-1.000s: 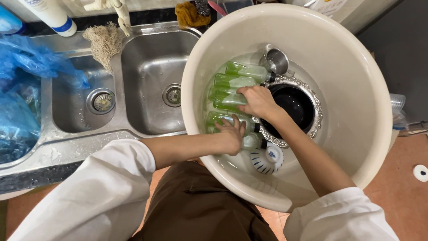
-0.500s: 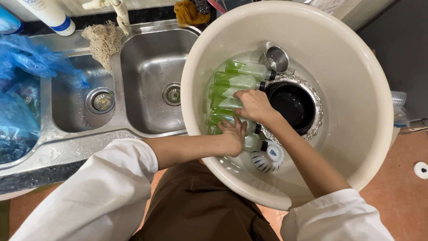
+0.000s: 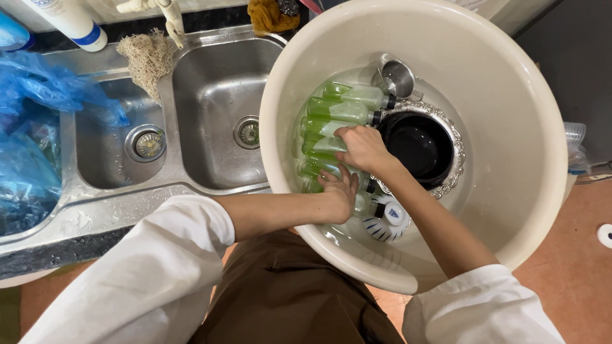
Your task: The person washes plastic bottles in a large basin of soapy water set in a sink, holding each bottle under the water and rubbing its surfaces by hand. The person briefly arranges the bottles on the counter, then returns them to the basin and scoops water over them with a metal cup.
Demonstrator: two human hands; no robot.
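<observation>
bottles [image 3: 335, 130]: lying in a row in the basin [image 3: 510, 95], long axes left-right, caps pointing right
left hand [image 3: 338, 191]: resting flat, fingers open, on a near bottle
right hand [image 3: 360, 148]: curling round a middle bottle

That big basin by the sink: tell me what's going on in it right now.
A person in white sleeves has both hands in a large cream basin beside a steel double sink. The right hand rests on a row of green bottles lying side by side in shallow water. The left hand presses on the bottles at the near end of the row. Beside the bottles sit a black bowl on a silver tray, a small metal cup and a blue-and-white cup.
</observation>
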